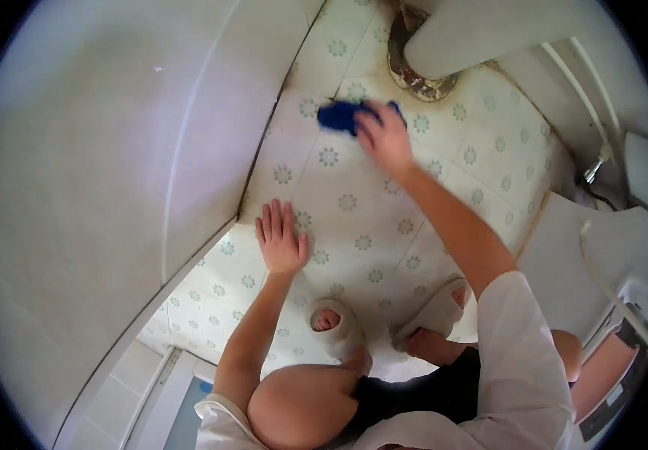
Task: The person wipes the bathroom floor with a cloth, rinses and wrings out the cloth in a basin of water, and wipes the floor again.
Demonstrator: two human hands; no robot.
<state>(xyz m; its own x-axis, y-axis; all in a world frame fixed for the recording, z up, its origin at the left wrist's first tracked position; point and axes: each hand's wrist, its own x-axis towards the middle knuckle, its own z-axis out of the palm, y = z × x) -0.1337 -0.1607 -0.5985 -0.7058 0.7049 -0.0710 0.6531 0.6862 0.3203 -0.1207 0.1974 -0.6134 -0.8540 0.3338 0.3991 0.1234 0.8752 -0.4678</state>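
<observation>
A dark blue cloth [336,117] lies bunched on the patterned tile floor [347,202], in the upper middle of the head view. My right hand [386,141] grips its right side, with the fingers curled over it and slightly blurred. Flat on the tiles near the left wall panel, my left hand [282,244] rests with its fingers apart and holds nothing. Pale green flower prints mark the tiles around both hands.
A white pedestal [481,34] rises from a stained, rusty-looking floor ring [433,86] beyond the cloth. Along the left stands a large pale panel [129,150]. White hoses [590,90] run down the right wall. My slippered feet [336,326] are close below.
</observation>
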